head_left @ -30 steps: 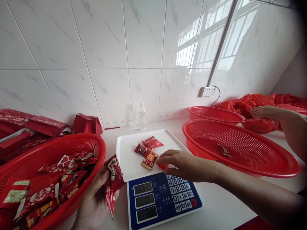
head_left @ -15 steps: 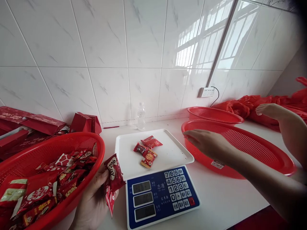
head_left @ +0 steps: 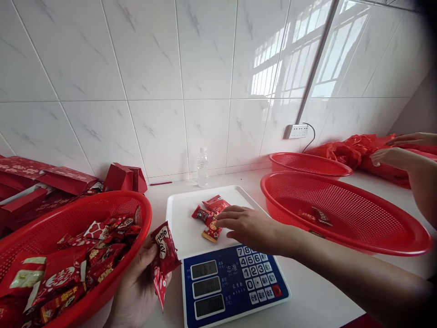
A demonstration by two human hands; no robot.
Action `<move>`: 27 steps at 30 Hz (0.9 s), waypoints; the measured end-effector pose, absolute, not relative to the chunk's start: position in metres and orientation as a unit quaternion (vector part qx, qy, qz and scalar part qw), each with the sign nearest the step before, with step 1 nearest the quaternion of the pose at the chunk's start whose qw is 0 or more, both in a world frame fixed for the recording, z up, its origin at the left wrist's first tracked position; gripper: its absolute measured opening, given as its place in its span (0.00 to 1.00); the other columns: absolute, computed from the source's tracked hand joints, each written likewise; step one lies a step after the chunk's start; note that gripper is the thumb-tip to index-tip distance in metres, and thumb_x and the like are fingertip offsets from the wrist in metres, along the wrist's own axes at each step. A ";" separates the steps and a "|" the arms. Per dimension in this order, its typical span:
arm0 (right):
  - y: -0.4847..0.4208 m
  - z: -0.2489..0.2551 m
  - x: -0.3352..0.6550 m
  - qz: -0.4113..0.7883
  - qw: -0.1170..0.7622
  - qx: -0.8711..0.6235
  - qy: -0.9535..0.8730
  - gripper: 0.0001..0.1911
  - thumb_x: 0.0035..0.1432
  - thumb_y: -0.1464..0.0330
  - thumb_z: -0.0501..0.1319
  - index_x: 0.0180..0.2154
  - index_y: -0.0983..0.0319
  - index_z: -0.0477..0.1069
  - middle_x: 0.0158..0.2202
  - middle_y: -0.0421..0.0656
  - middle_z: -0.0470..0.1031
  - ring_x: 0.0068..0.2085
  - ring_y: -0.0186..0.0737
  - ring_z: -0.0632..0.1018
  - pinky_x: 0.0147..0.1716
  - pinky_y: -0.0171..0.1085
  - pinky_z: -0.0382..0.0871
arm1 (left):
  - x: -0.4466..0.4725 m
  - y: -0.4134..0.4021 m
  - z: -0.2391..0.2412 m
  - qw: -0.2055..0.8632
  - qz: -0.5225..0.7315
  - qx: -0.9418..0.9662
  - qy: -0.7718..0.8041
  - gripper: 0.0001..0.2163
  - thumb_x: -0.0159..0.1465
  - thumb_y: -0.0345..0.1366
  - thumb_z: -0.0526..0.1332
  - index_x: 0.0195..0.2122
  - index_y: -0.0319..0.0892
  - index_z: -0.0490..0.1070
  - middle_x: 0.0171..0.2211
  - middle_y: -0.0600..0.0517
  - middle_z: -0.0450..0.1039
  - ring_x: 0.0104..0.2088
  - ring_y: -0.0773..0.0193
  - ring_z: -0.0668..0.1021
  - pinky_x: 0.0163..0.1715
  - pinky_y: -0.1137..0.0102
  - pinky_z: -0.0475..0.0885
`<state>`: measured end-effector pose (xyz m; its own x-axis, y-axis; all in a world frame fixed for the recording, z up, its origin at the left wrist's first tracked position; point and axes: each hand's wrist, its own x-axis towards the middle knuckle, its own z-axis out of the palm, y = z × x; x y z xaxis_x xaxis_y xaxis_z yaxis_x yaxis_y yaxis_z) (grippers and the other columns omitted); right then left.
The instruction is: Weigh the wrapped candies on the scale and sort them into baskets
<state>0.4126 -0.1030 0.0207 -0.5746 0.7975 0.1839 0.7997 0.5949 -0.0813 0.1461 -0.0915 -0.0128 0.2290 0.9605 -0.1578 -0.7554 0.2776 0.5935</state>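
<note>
My left hand (head_left: 138,278) is closed around red snack packets (head_left: 165,248), between the left basket and the scale. At least one more pink-and-white wrapper end pokes out below. My right hand (head_left: 252,228) reaches over the scale's white tray (head_left: 184,241), fingers stretched and apart, palm down. Its fingertips are at a gold-and-red packet (head_left: 211,231); whether they touch it I cannot tell. Beside that packet lie a small dark-red packet (head_left: 200,213) and a red packet (head_left: 215,203). The blue scale panel (head_left: 235,287) is partly covered by my right wrist.
A red basket (head_left: 145,214) full of snack packets stands left, with red boxes (head_left: 124,177) behind. On the right, a red basket (head_left: 385,241) holds a few packets; another basket (head_left: 310,171) is behind. Another person's hands (head_left: 392,157) are by red bags. A clear bottle (head_left: 202,168) stands near the wall.
My right hand has moved left from the right basket's rim to above the scale tray. Packets in that basket now show. My left hand keeps its hold. A second hand of the other person appears.
</note>
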 end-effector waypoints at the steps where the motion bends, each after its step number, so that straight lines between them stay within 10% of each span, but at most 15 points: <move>1: -0.099 0.020 0.408 0.004 0.097 -0.428 -0.899 0.19 0.61 0.75 0.62 0.54 0.64 0.71 0.55 0.46 0.74 0.58 0.46 0.71 0.58 0.45 0.66 | 0.147 -0.092 -0.011 0.752 0.571 0.193 0.266 0.13 0.46 0.20 0.68 0.32 0.41 0.79 0.29 0.51 0.82 0.25 0.59 0.82 0.20 0.71 0.79; 23: -0.123 0.045 0.531 -0.171 0.062 -0.777 -0.603 0.23 0.64 0.75 0.44 0.54 0.61 0.69 0.54 0.54 0.73 0.46 0.61 0.78 0.27 0.45 0.72 | 0.143 -0.092 -0.020 0.777 0.537 0.240 0.225 0.16 0.49 0.21 0.71 0.37 0.45 0.79 0.34 0.54 0.83 0.29 0.62 0.83 0.25 0.76 0.79; 27: -0.120 0.039 0.535 -0.160 0.077 -0.756 -0.631 0.20 0.64 0.73 0.48 0.53 0.64 0.71 0.52 0.58 0.73 0.50 0.64 0.76 0.37 0.54 0.75 | 0.140 -0.090 -0.026 0.771 0.539 0.247 0.232 0.16 0.47 0.23 0.74 0.36 0.44 0.78 0.33 0.54 0.83 0.28 0.62 0.83 0.23 0.77 0.78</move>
<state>0.5354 -0.1198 0.0392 0.1535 0.9281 0.3391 0.9775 -0.1930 0.0857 0.1399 -0.0897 -0.0262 0.3116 0.9458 -0.0915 -0.7171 0.2972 0.6304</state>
